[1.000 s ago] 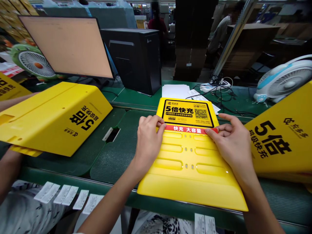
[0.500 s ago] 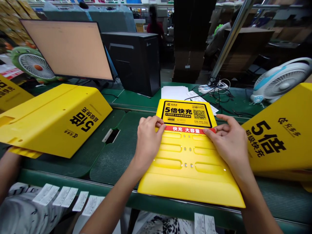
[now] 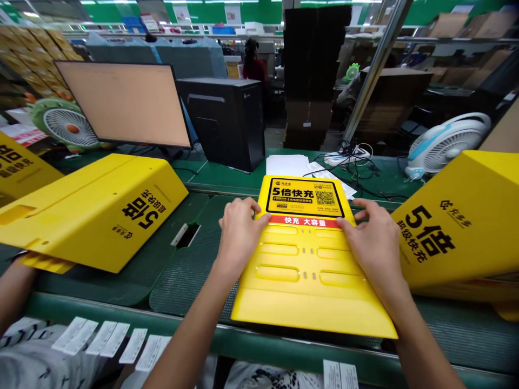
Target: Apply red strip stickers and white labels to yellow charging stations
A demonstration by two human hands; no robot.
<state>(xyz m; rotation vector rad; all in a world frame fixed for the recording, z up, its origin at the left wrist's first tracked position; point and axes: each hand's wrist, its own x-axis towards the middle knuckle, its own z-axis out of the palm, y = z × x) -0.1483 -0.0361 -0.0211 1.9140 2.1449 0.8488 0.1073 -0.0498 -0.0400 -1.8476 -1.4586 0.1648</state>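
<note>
A worker's two bare hands press down on a yellow panel [image 3: 310, 281] lying flat on the green surface [image 3: 190, 270], the panel stretching between them and back toward the worker's body. The left hand [image 3: 238, 235] rests on the panel's left edge, fingers spread flat, its fingertips touching the left end of a red strip [image 3: 305, 221] that runs across the panel just below a black label [image 3: 304, 196] bearing a QR code. The right hand [image 3: 371, 243] lies on the panel's right edge, fingers likewise flat and touching the strip's right end; neither hand is closed around anything. Beyond the fingertips, the label fills the panel's far end, and below the strip, between the two wrists, sit rows of moulded slots. Off to the left of the left hand, well apart from it, a yellow housing [image 3: 91, 210] with black lettering lies tilted on the surface, another person's arm [image 3: 14, 286] beneath its near corner. Just beside the right hand stands a second yellow housing [image 3: 458, 232]. Farther off, beyond both hands, are a monitor [image 3: 124, 105], a black computer tower [image 3: 227, 119], loose white sheets [image 3: 290, 162] and a white fan [image 3: 444, 143]. Small white labels [image 3: 107, 337] hang along the surface's near rim, below the left forearm.
</note>
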